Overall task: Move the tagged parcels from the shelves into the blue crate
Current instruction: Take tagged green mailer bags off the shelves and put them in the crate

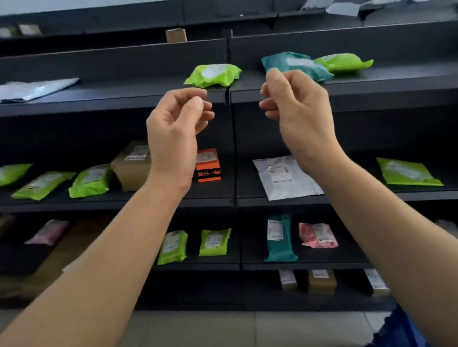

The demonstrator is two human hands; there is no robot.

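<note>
**Both hands raised, nothing held**

While both arms reach up toward the dark shelves, the left hand and the right hand hang in the air in front of the upper shelf with fingers loosely curled — neither one grasps a parcel. Just behind the left hand lies a green parcel on the shelf edge. Behind the right hand lies a teal parcel, and a second green parcel touches its right side. One shelf lower I see three green bags, a brown box, an orange box and a white envelope. More parcels lie on the shelves below. At the bottom right corner something blue shows — whether it is the crate I cannot tell.
</note>
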